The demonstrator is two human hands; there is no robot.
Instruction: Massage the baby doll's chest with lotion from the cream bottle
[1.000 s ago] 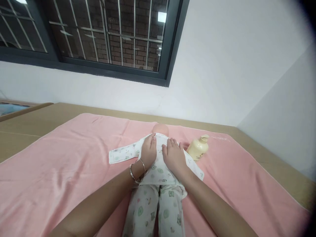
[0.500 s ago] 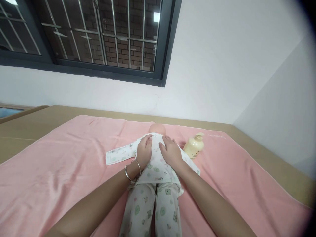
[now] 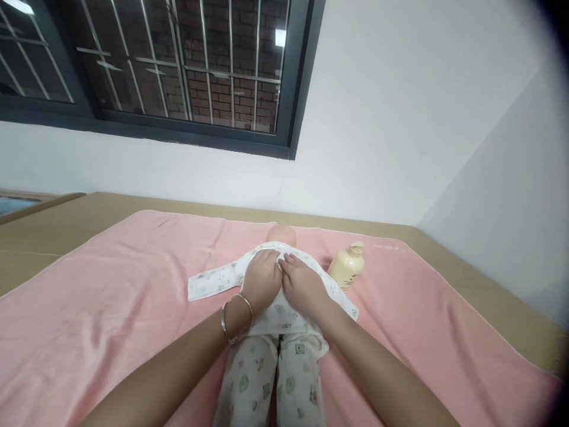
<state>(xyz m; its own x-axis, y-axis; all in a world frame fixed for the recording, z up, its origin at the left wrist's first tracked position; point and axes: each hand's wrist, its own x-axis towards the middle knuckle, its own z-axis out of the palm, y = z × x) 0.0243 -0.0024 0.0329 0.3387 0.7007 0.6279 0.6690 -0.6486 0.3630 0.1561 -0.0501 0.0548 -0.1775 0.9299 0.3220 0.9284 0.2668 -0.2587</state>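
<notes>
A baby doll [image 3: 281, 234] with a bare round head lies lengthwise before me in a white top [image 3: 280, 323] and matching trousers [image 3: 293, 373], both printed with small green motifs. My left hand [image 3: 262, 281] rests flat on the upper part of the top, fingers pointing to the middle. Opposite it, my right hand [image 3: 302, 284] lies flat on the top too, and the fingertips of both hands meet or nearly meet along the centre. Neither hand visibly holds anything. A sleeve stretches out to the left. A silvery bangle circles my left wrist.
A pale yellow pump bottle [image 3: 347, 267] stands close to the doll's right-hand sleeve. Beneath everything is a creased pink blanket [image 3: 133, 284] on a tan surface [image 3: 111, 207]. Behind rise a white wall [image 3: 364, 118] and a dark-framed window [image 3: 195, 133] with metal bars.
Both hands have slid inward over the doll's top and now sit fingertip to fingertip; before, a gap lay between them. They are also slightly lower on the chest. The view has shifted slightly.
</notes>
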